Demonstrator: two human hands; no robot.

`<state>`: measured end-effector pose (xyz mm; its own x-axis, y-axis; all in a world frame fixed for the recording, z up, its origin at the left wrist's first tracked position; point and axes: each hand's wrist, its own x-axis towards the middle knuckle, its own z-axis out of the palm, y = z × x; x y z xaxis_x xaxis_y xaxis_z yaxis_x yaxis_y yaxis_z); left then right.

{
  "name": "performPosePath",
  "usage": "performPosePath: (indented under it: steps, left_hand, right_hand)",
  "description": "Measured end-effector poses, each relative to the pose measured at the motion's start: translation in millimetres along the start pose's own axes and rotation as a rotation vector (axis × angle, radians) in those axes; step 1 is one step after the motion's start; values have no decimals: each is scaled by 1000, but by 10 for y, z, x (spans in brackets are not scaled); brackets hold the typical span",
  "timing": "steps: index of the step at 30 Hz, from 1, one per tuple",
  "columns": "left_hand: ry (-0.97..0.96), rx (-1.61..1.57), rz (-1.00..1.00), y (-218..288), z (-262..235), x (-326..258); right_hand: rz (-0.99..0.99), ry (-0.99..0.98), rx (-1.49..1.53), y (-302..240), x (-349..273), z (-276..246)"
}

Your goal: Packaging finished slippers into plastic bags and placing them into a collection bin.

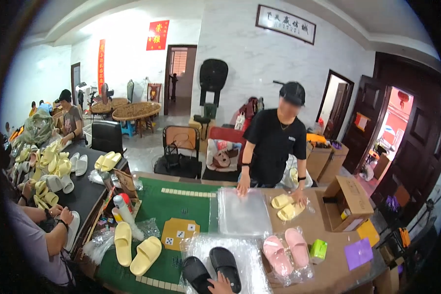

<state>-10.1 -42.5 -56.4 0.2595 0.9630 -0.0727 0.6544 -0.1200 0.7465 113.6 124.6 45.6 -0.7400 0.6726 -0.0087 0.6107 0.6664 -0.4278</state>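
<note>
My right hand [221, 284] comes in at the lower edge with its fingers spread over a pair of black slippers. It touches the inner side of the right black slipper [225, 266]; the left black slipper [196, 275] lies beside it, toes pointing away. Both rest on a stack of clear plastic bags [254, 258]. My left hand is out of view. To the left is a pair of yellow slippers [145, 256] on the green mat [149, 203]. Pink slippers [277, 255] in clear plastic lie to the right.
Across the table a person [277, 142] has one hand on clear bags [244, 215], the other at yellow slippers [286, 207]. An open carton [350, 203], green box [318, 250] and purple packet [358, 254] stand right. Another person's hands [59, 220] hold a white slipper at left.
</note>
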Motion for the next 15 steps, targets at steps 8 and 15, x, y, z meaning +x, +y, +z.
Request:
performPosePath:
  steps: [8,15]
  left_hand:
    - [-347,54,10,-349,41,354]
    - [-382,171,28,-578,-98,646]
  right_hand:
    - [-42,-210,134,93,-14,317]
    - [-38,-108,190,98,-128,442]
